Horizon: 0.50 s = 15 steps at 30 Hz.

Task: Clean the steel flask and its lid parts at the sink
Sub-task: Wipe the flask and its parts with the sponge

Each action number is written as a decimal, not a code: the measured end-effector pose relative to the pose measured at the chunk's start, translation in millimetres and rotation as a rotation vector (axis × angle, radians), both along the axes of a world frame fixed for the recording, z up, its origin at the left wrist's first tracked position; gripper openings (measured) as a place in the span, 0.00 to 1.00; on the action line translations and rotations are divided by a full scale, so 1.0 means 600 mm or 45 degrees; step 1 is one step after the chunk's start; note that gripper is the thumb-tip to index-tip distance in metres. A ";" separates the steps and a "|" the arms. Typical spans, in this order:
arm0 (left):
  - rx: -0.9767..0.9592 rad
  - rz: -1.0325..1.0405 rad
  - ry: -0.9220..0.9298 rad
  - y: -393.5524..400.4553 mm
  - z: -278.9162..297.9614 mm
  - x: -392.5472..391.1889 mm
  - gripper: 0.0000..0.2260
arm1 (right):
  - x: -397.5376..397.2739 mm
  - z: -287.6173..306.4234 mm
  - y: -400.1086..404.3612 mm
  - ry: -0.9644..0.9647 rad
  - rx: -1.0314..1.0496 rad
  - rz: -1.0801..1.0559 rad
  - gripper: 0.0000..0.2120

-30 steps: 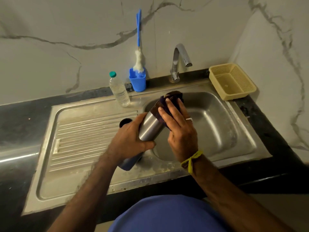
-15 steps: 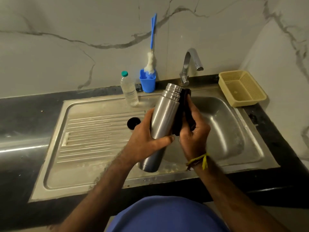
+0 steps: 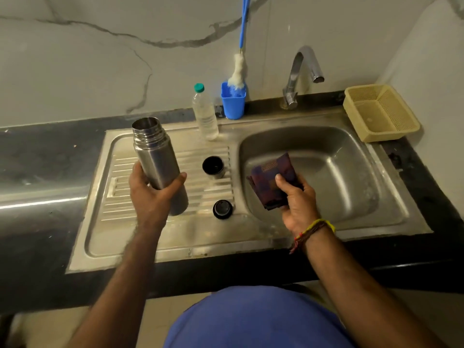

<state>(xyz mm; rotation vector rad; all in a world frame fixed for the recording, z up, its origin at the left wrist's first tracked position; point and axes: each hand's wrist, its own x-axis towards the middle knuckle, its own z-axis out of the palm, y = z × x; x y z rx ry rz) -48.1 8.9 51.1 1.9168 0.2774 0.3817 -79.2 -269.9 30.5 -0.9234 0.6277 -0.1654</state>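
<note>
Flask upright in left hand, fingers wrapped around it, left of basin. Cloth pinched in right hand over basin, apart from flask.

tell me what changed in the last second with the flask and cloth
The cloth came off the steel flask: the right hand carried it right, over the sink basin, while the left hand swung the flask left and upright above the drainboard. Each hand keeps its grip. The cup lid and stopper lie on the drainboard.
</note>
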 end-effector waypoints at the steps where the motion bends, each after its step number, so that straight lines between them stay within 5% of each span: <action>1: -0.013 0.021 0.004 0.003 -0.008 0.003 0.31 | -0.001 -0.004 0.007 0.014 0.039 0.013 0.20; 5: -0.051 0.044 0.033 0.009 -0.040 0.009 0.31 | -0.003 -0.012 0.023 0.095 0.074 0.014 0.24; 15: -0.106 -0.035 0.059 0.036 -0.091 0.008 0.32 | -0.032 -0.035 0.013 0.238 0.055 -0.033 0.16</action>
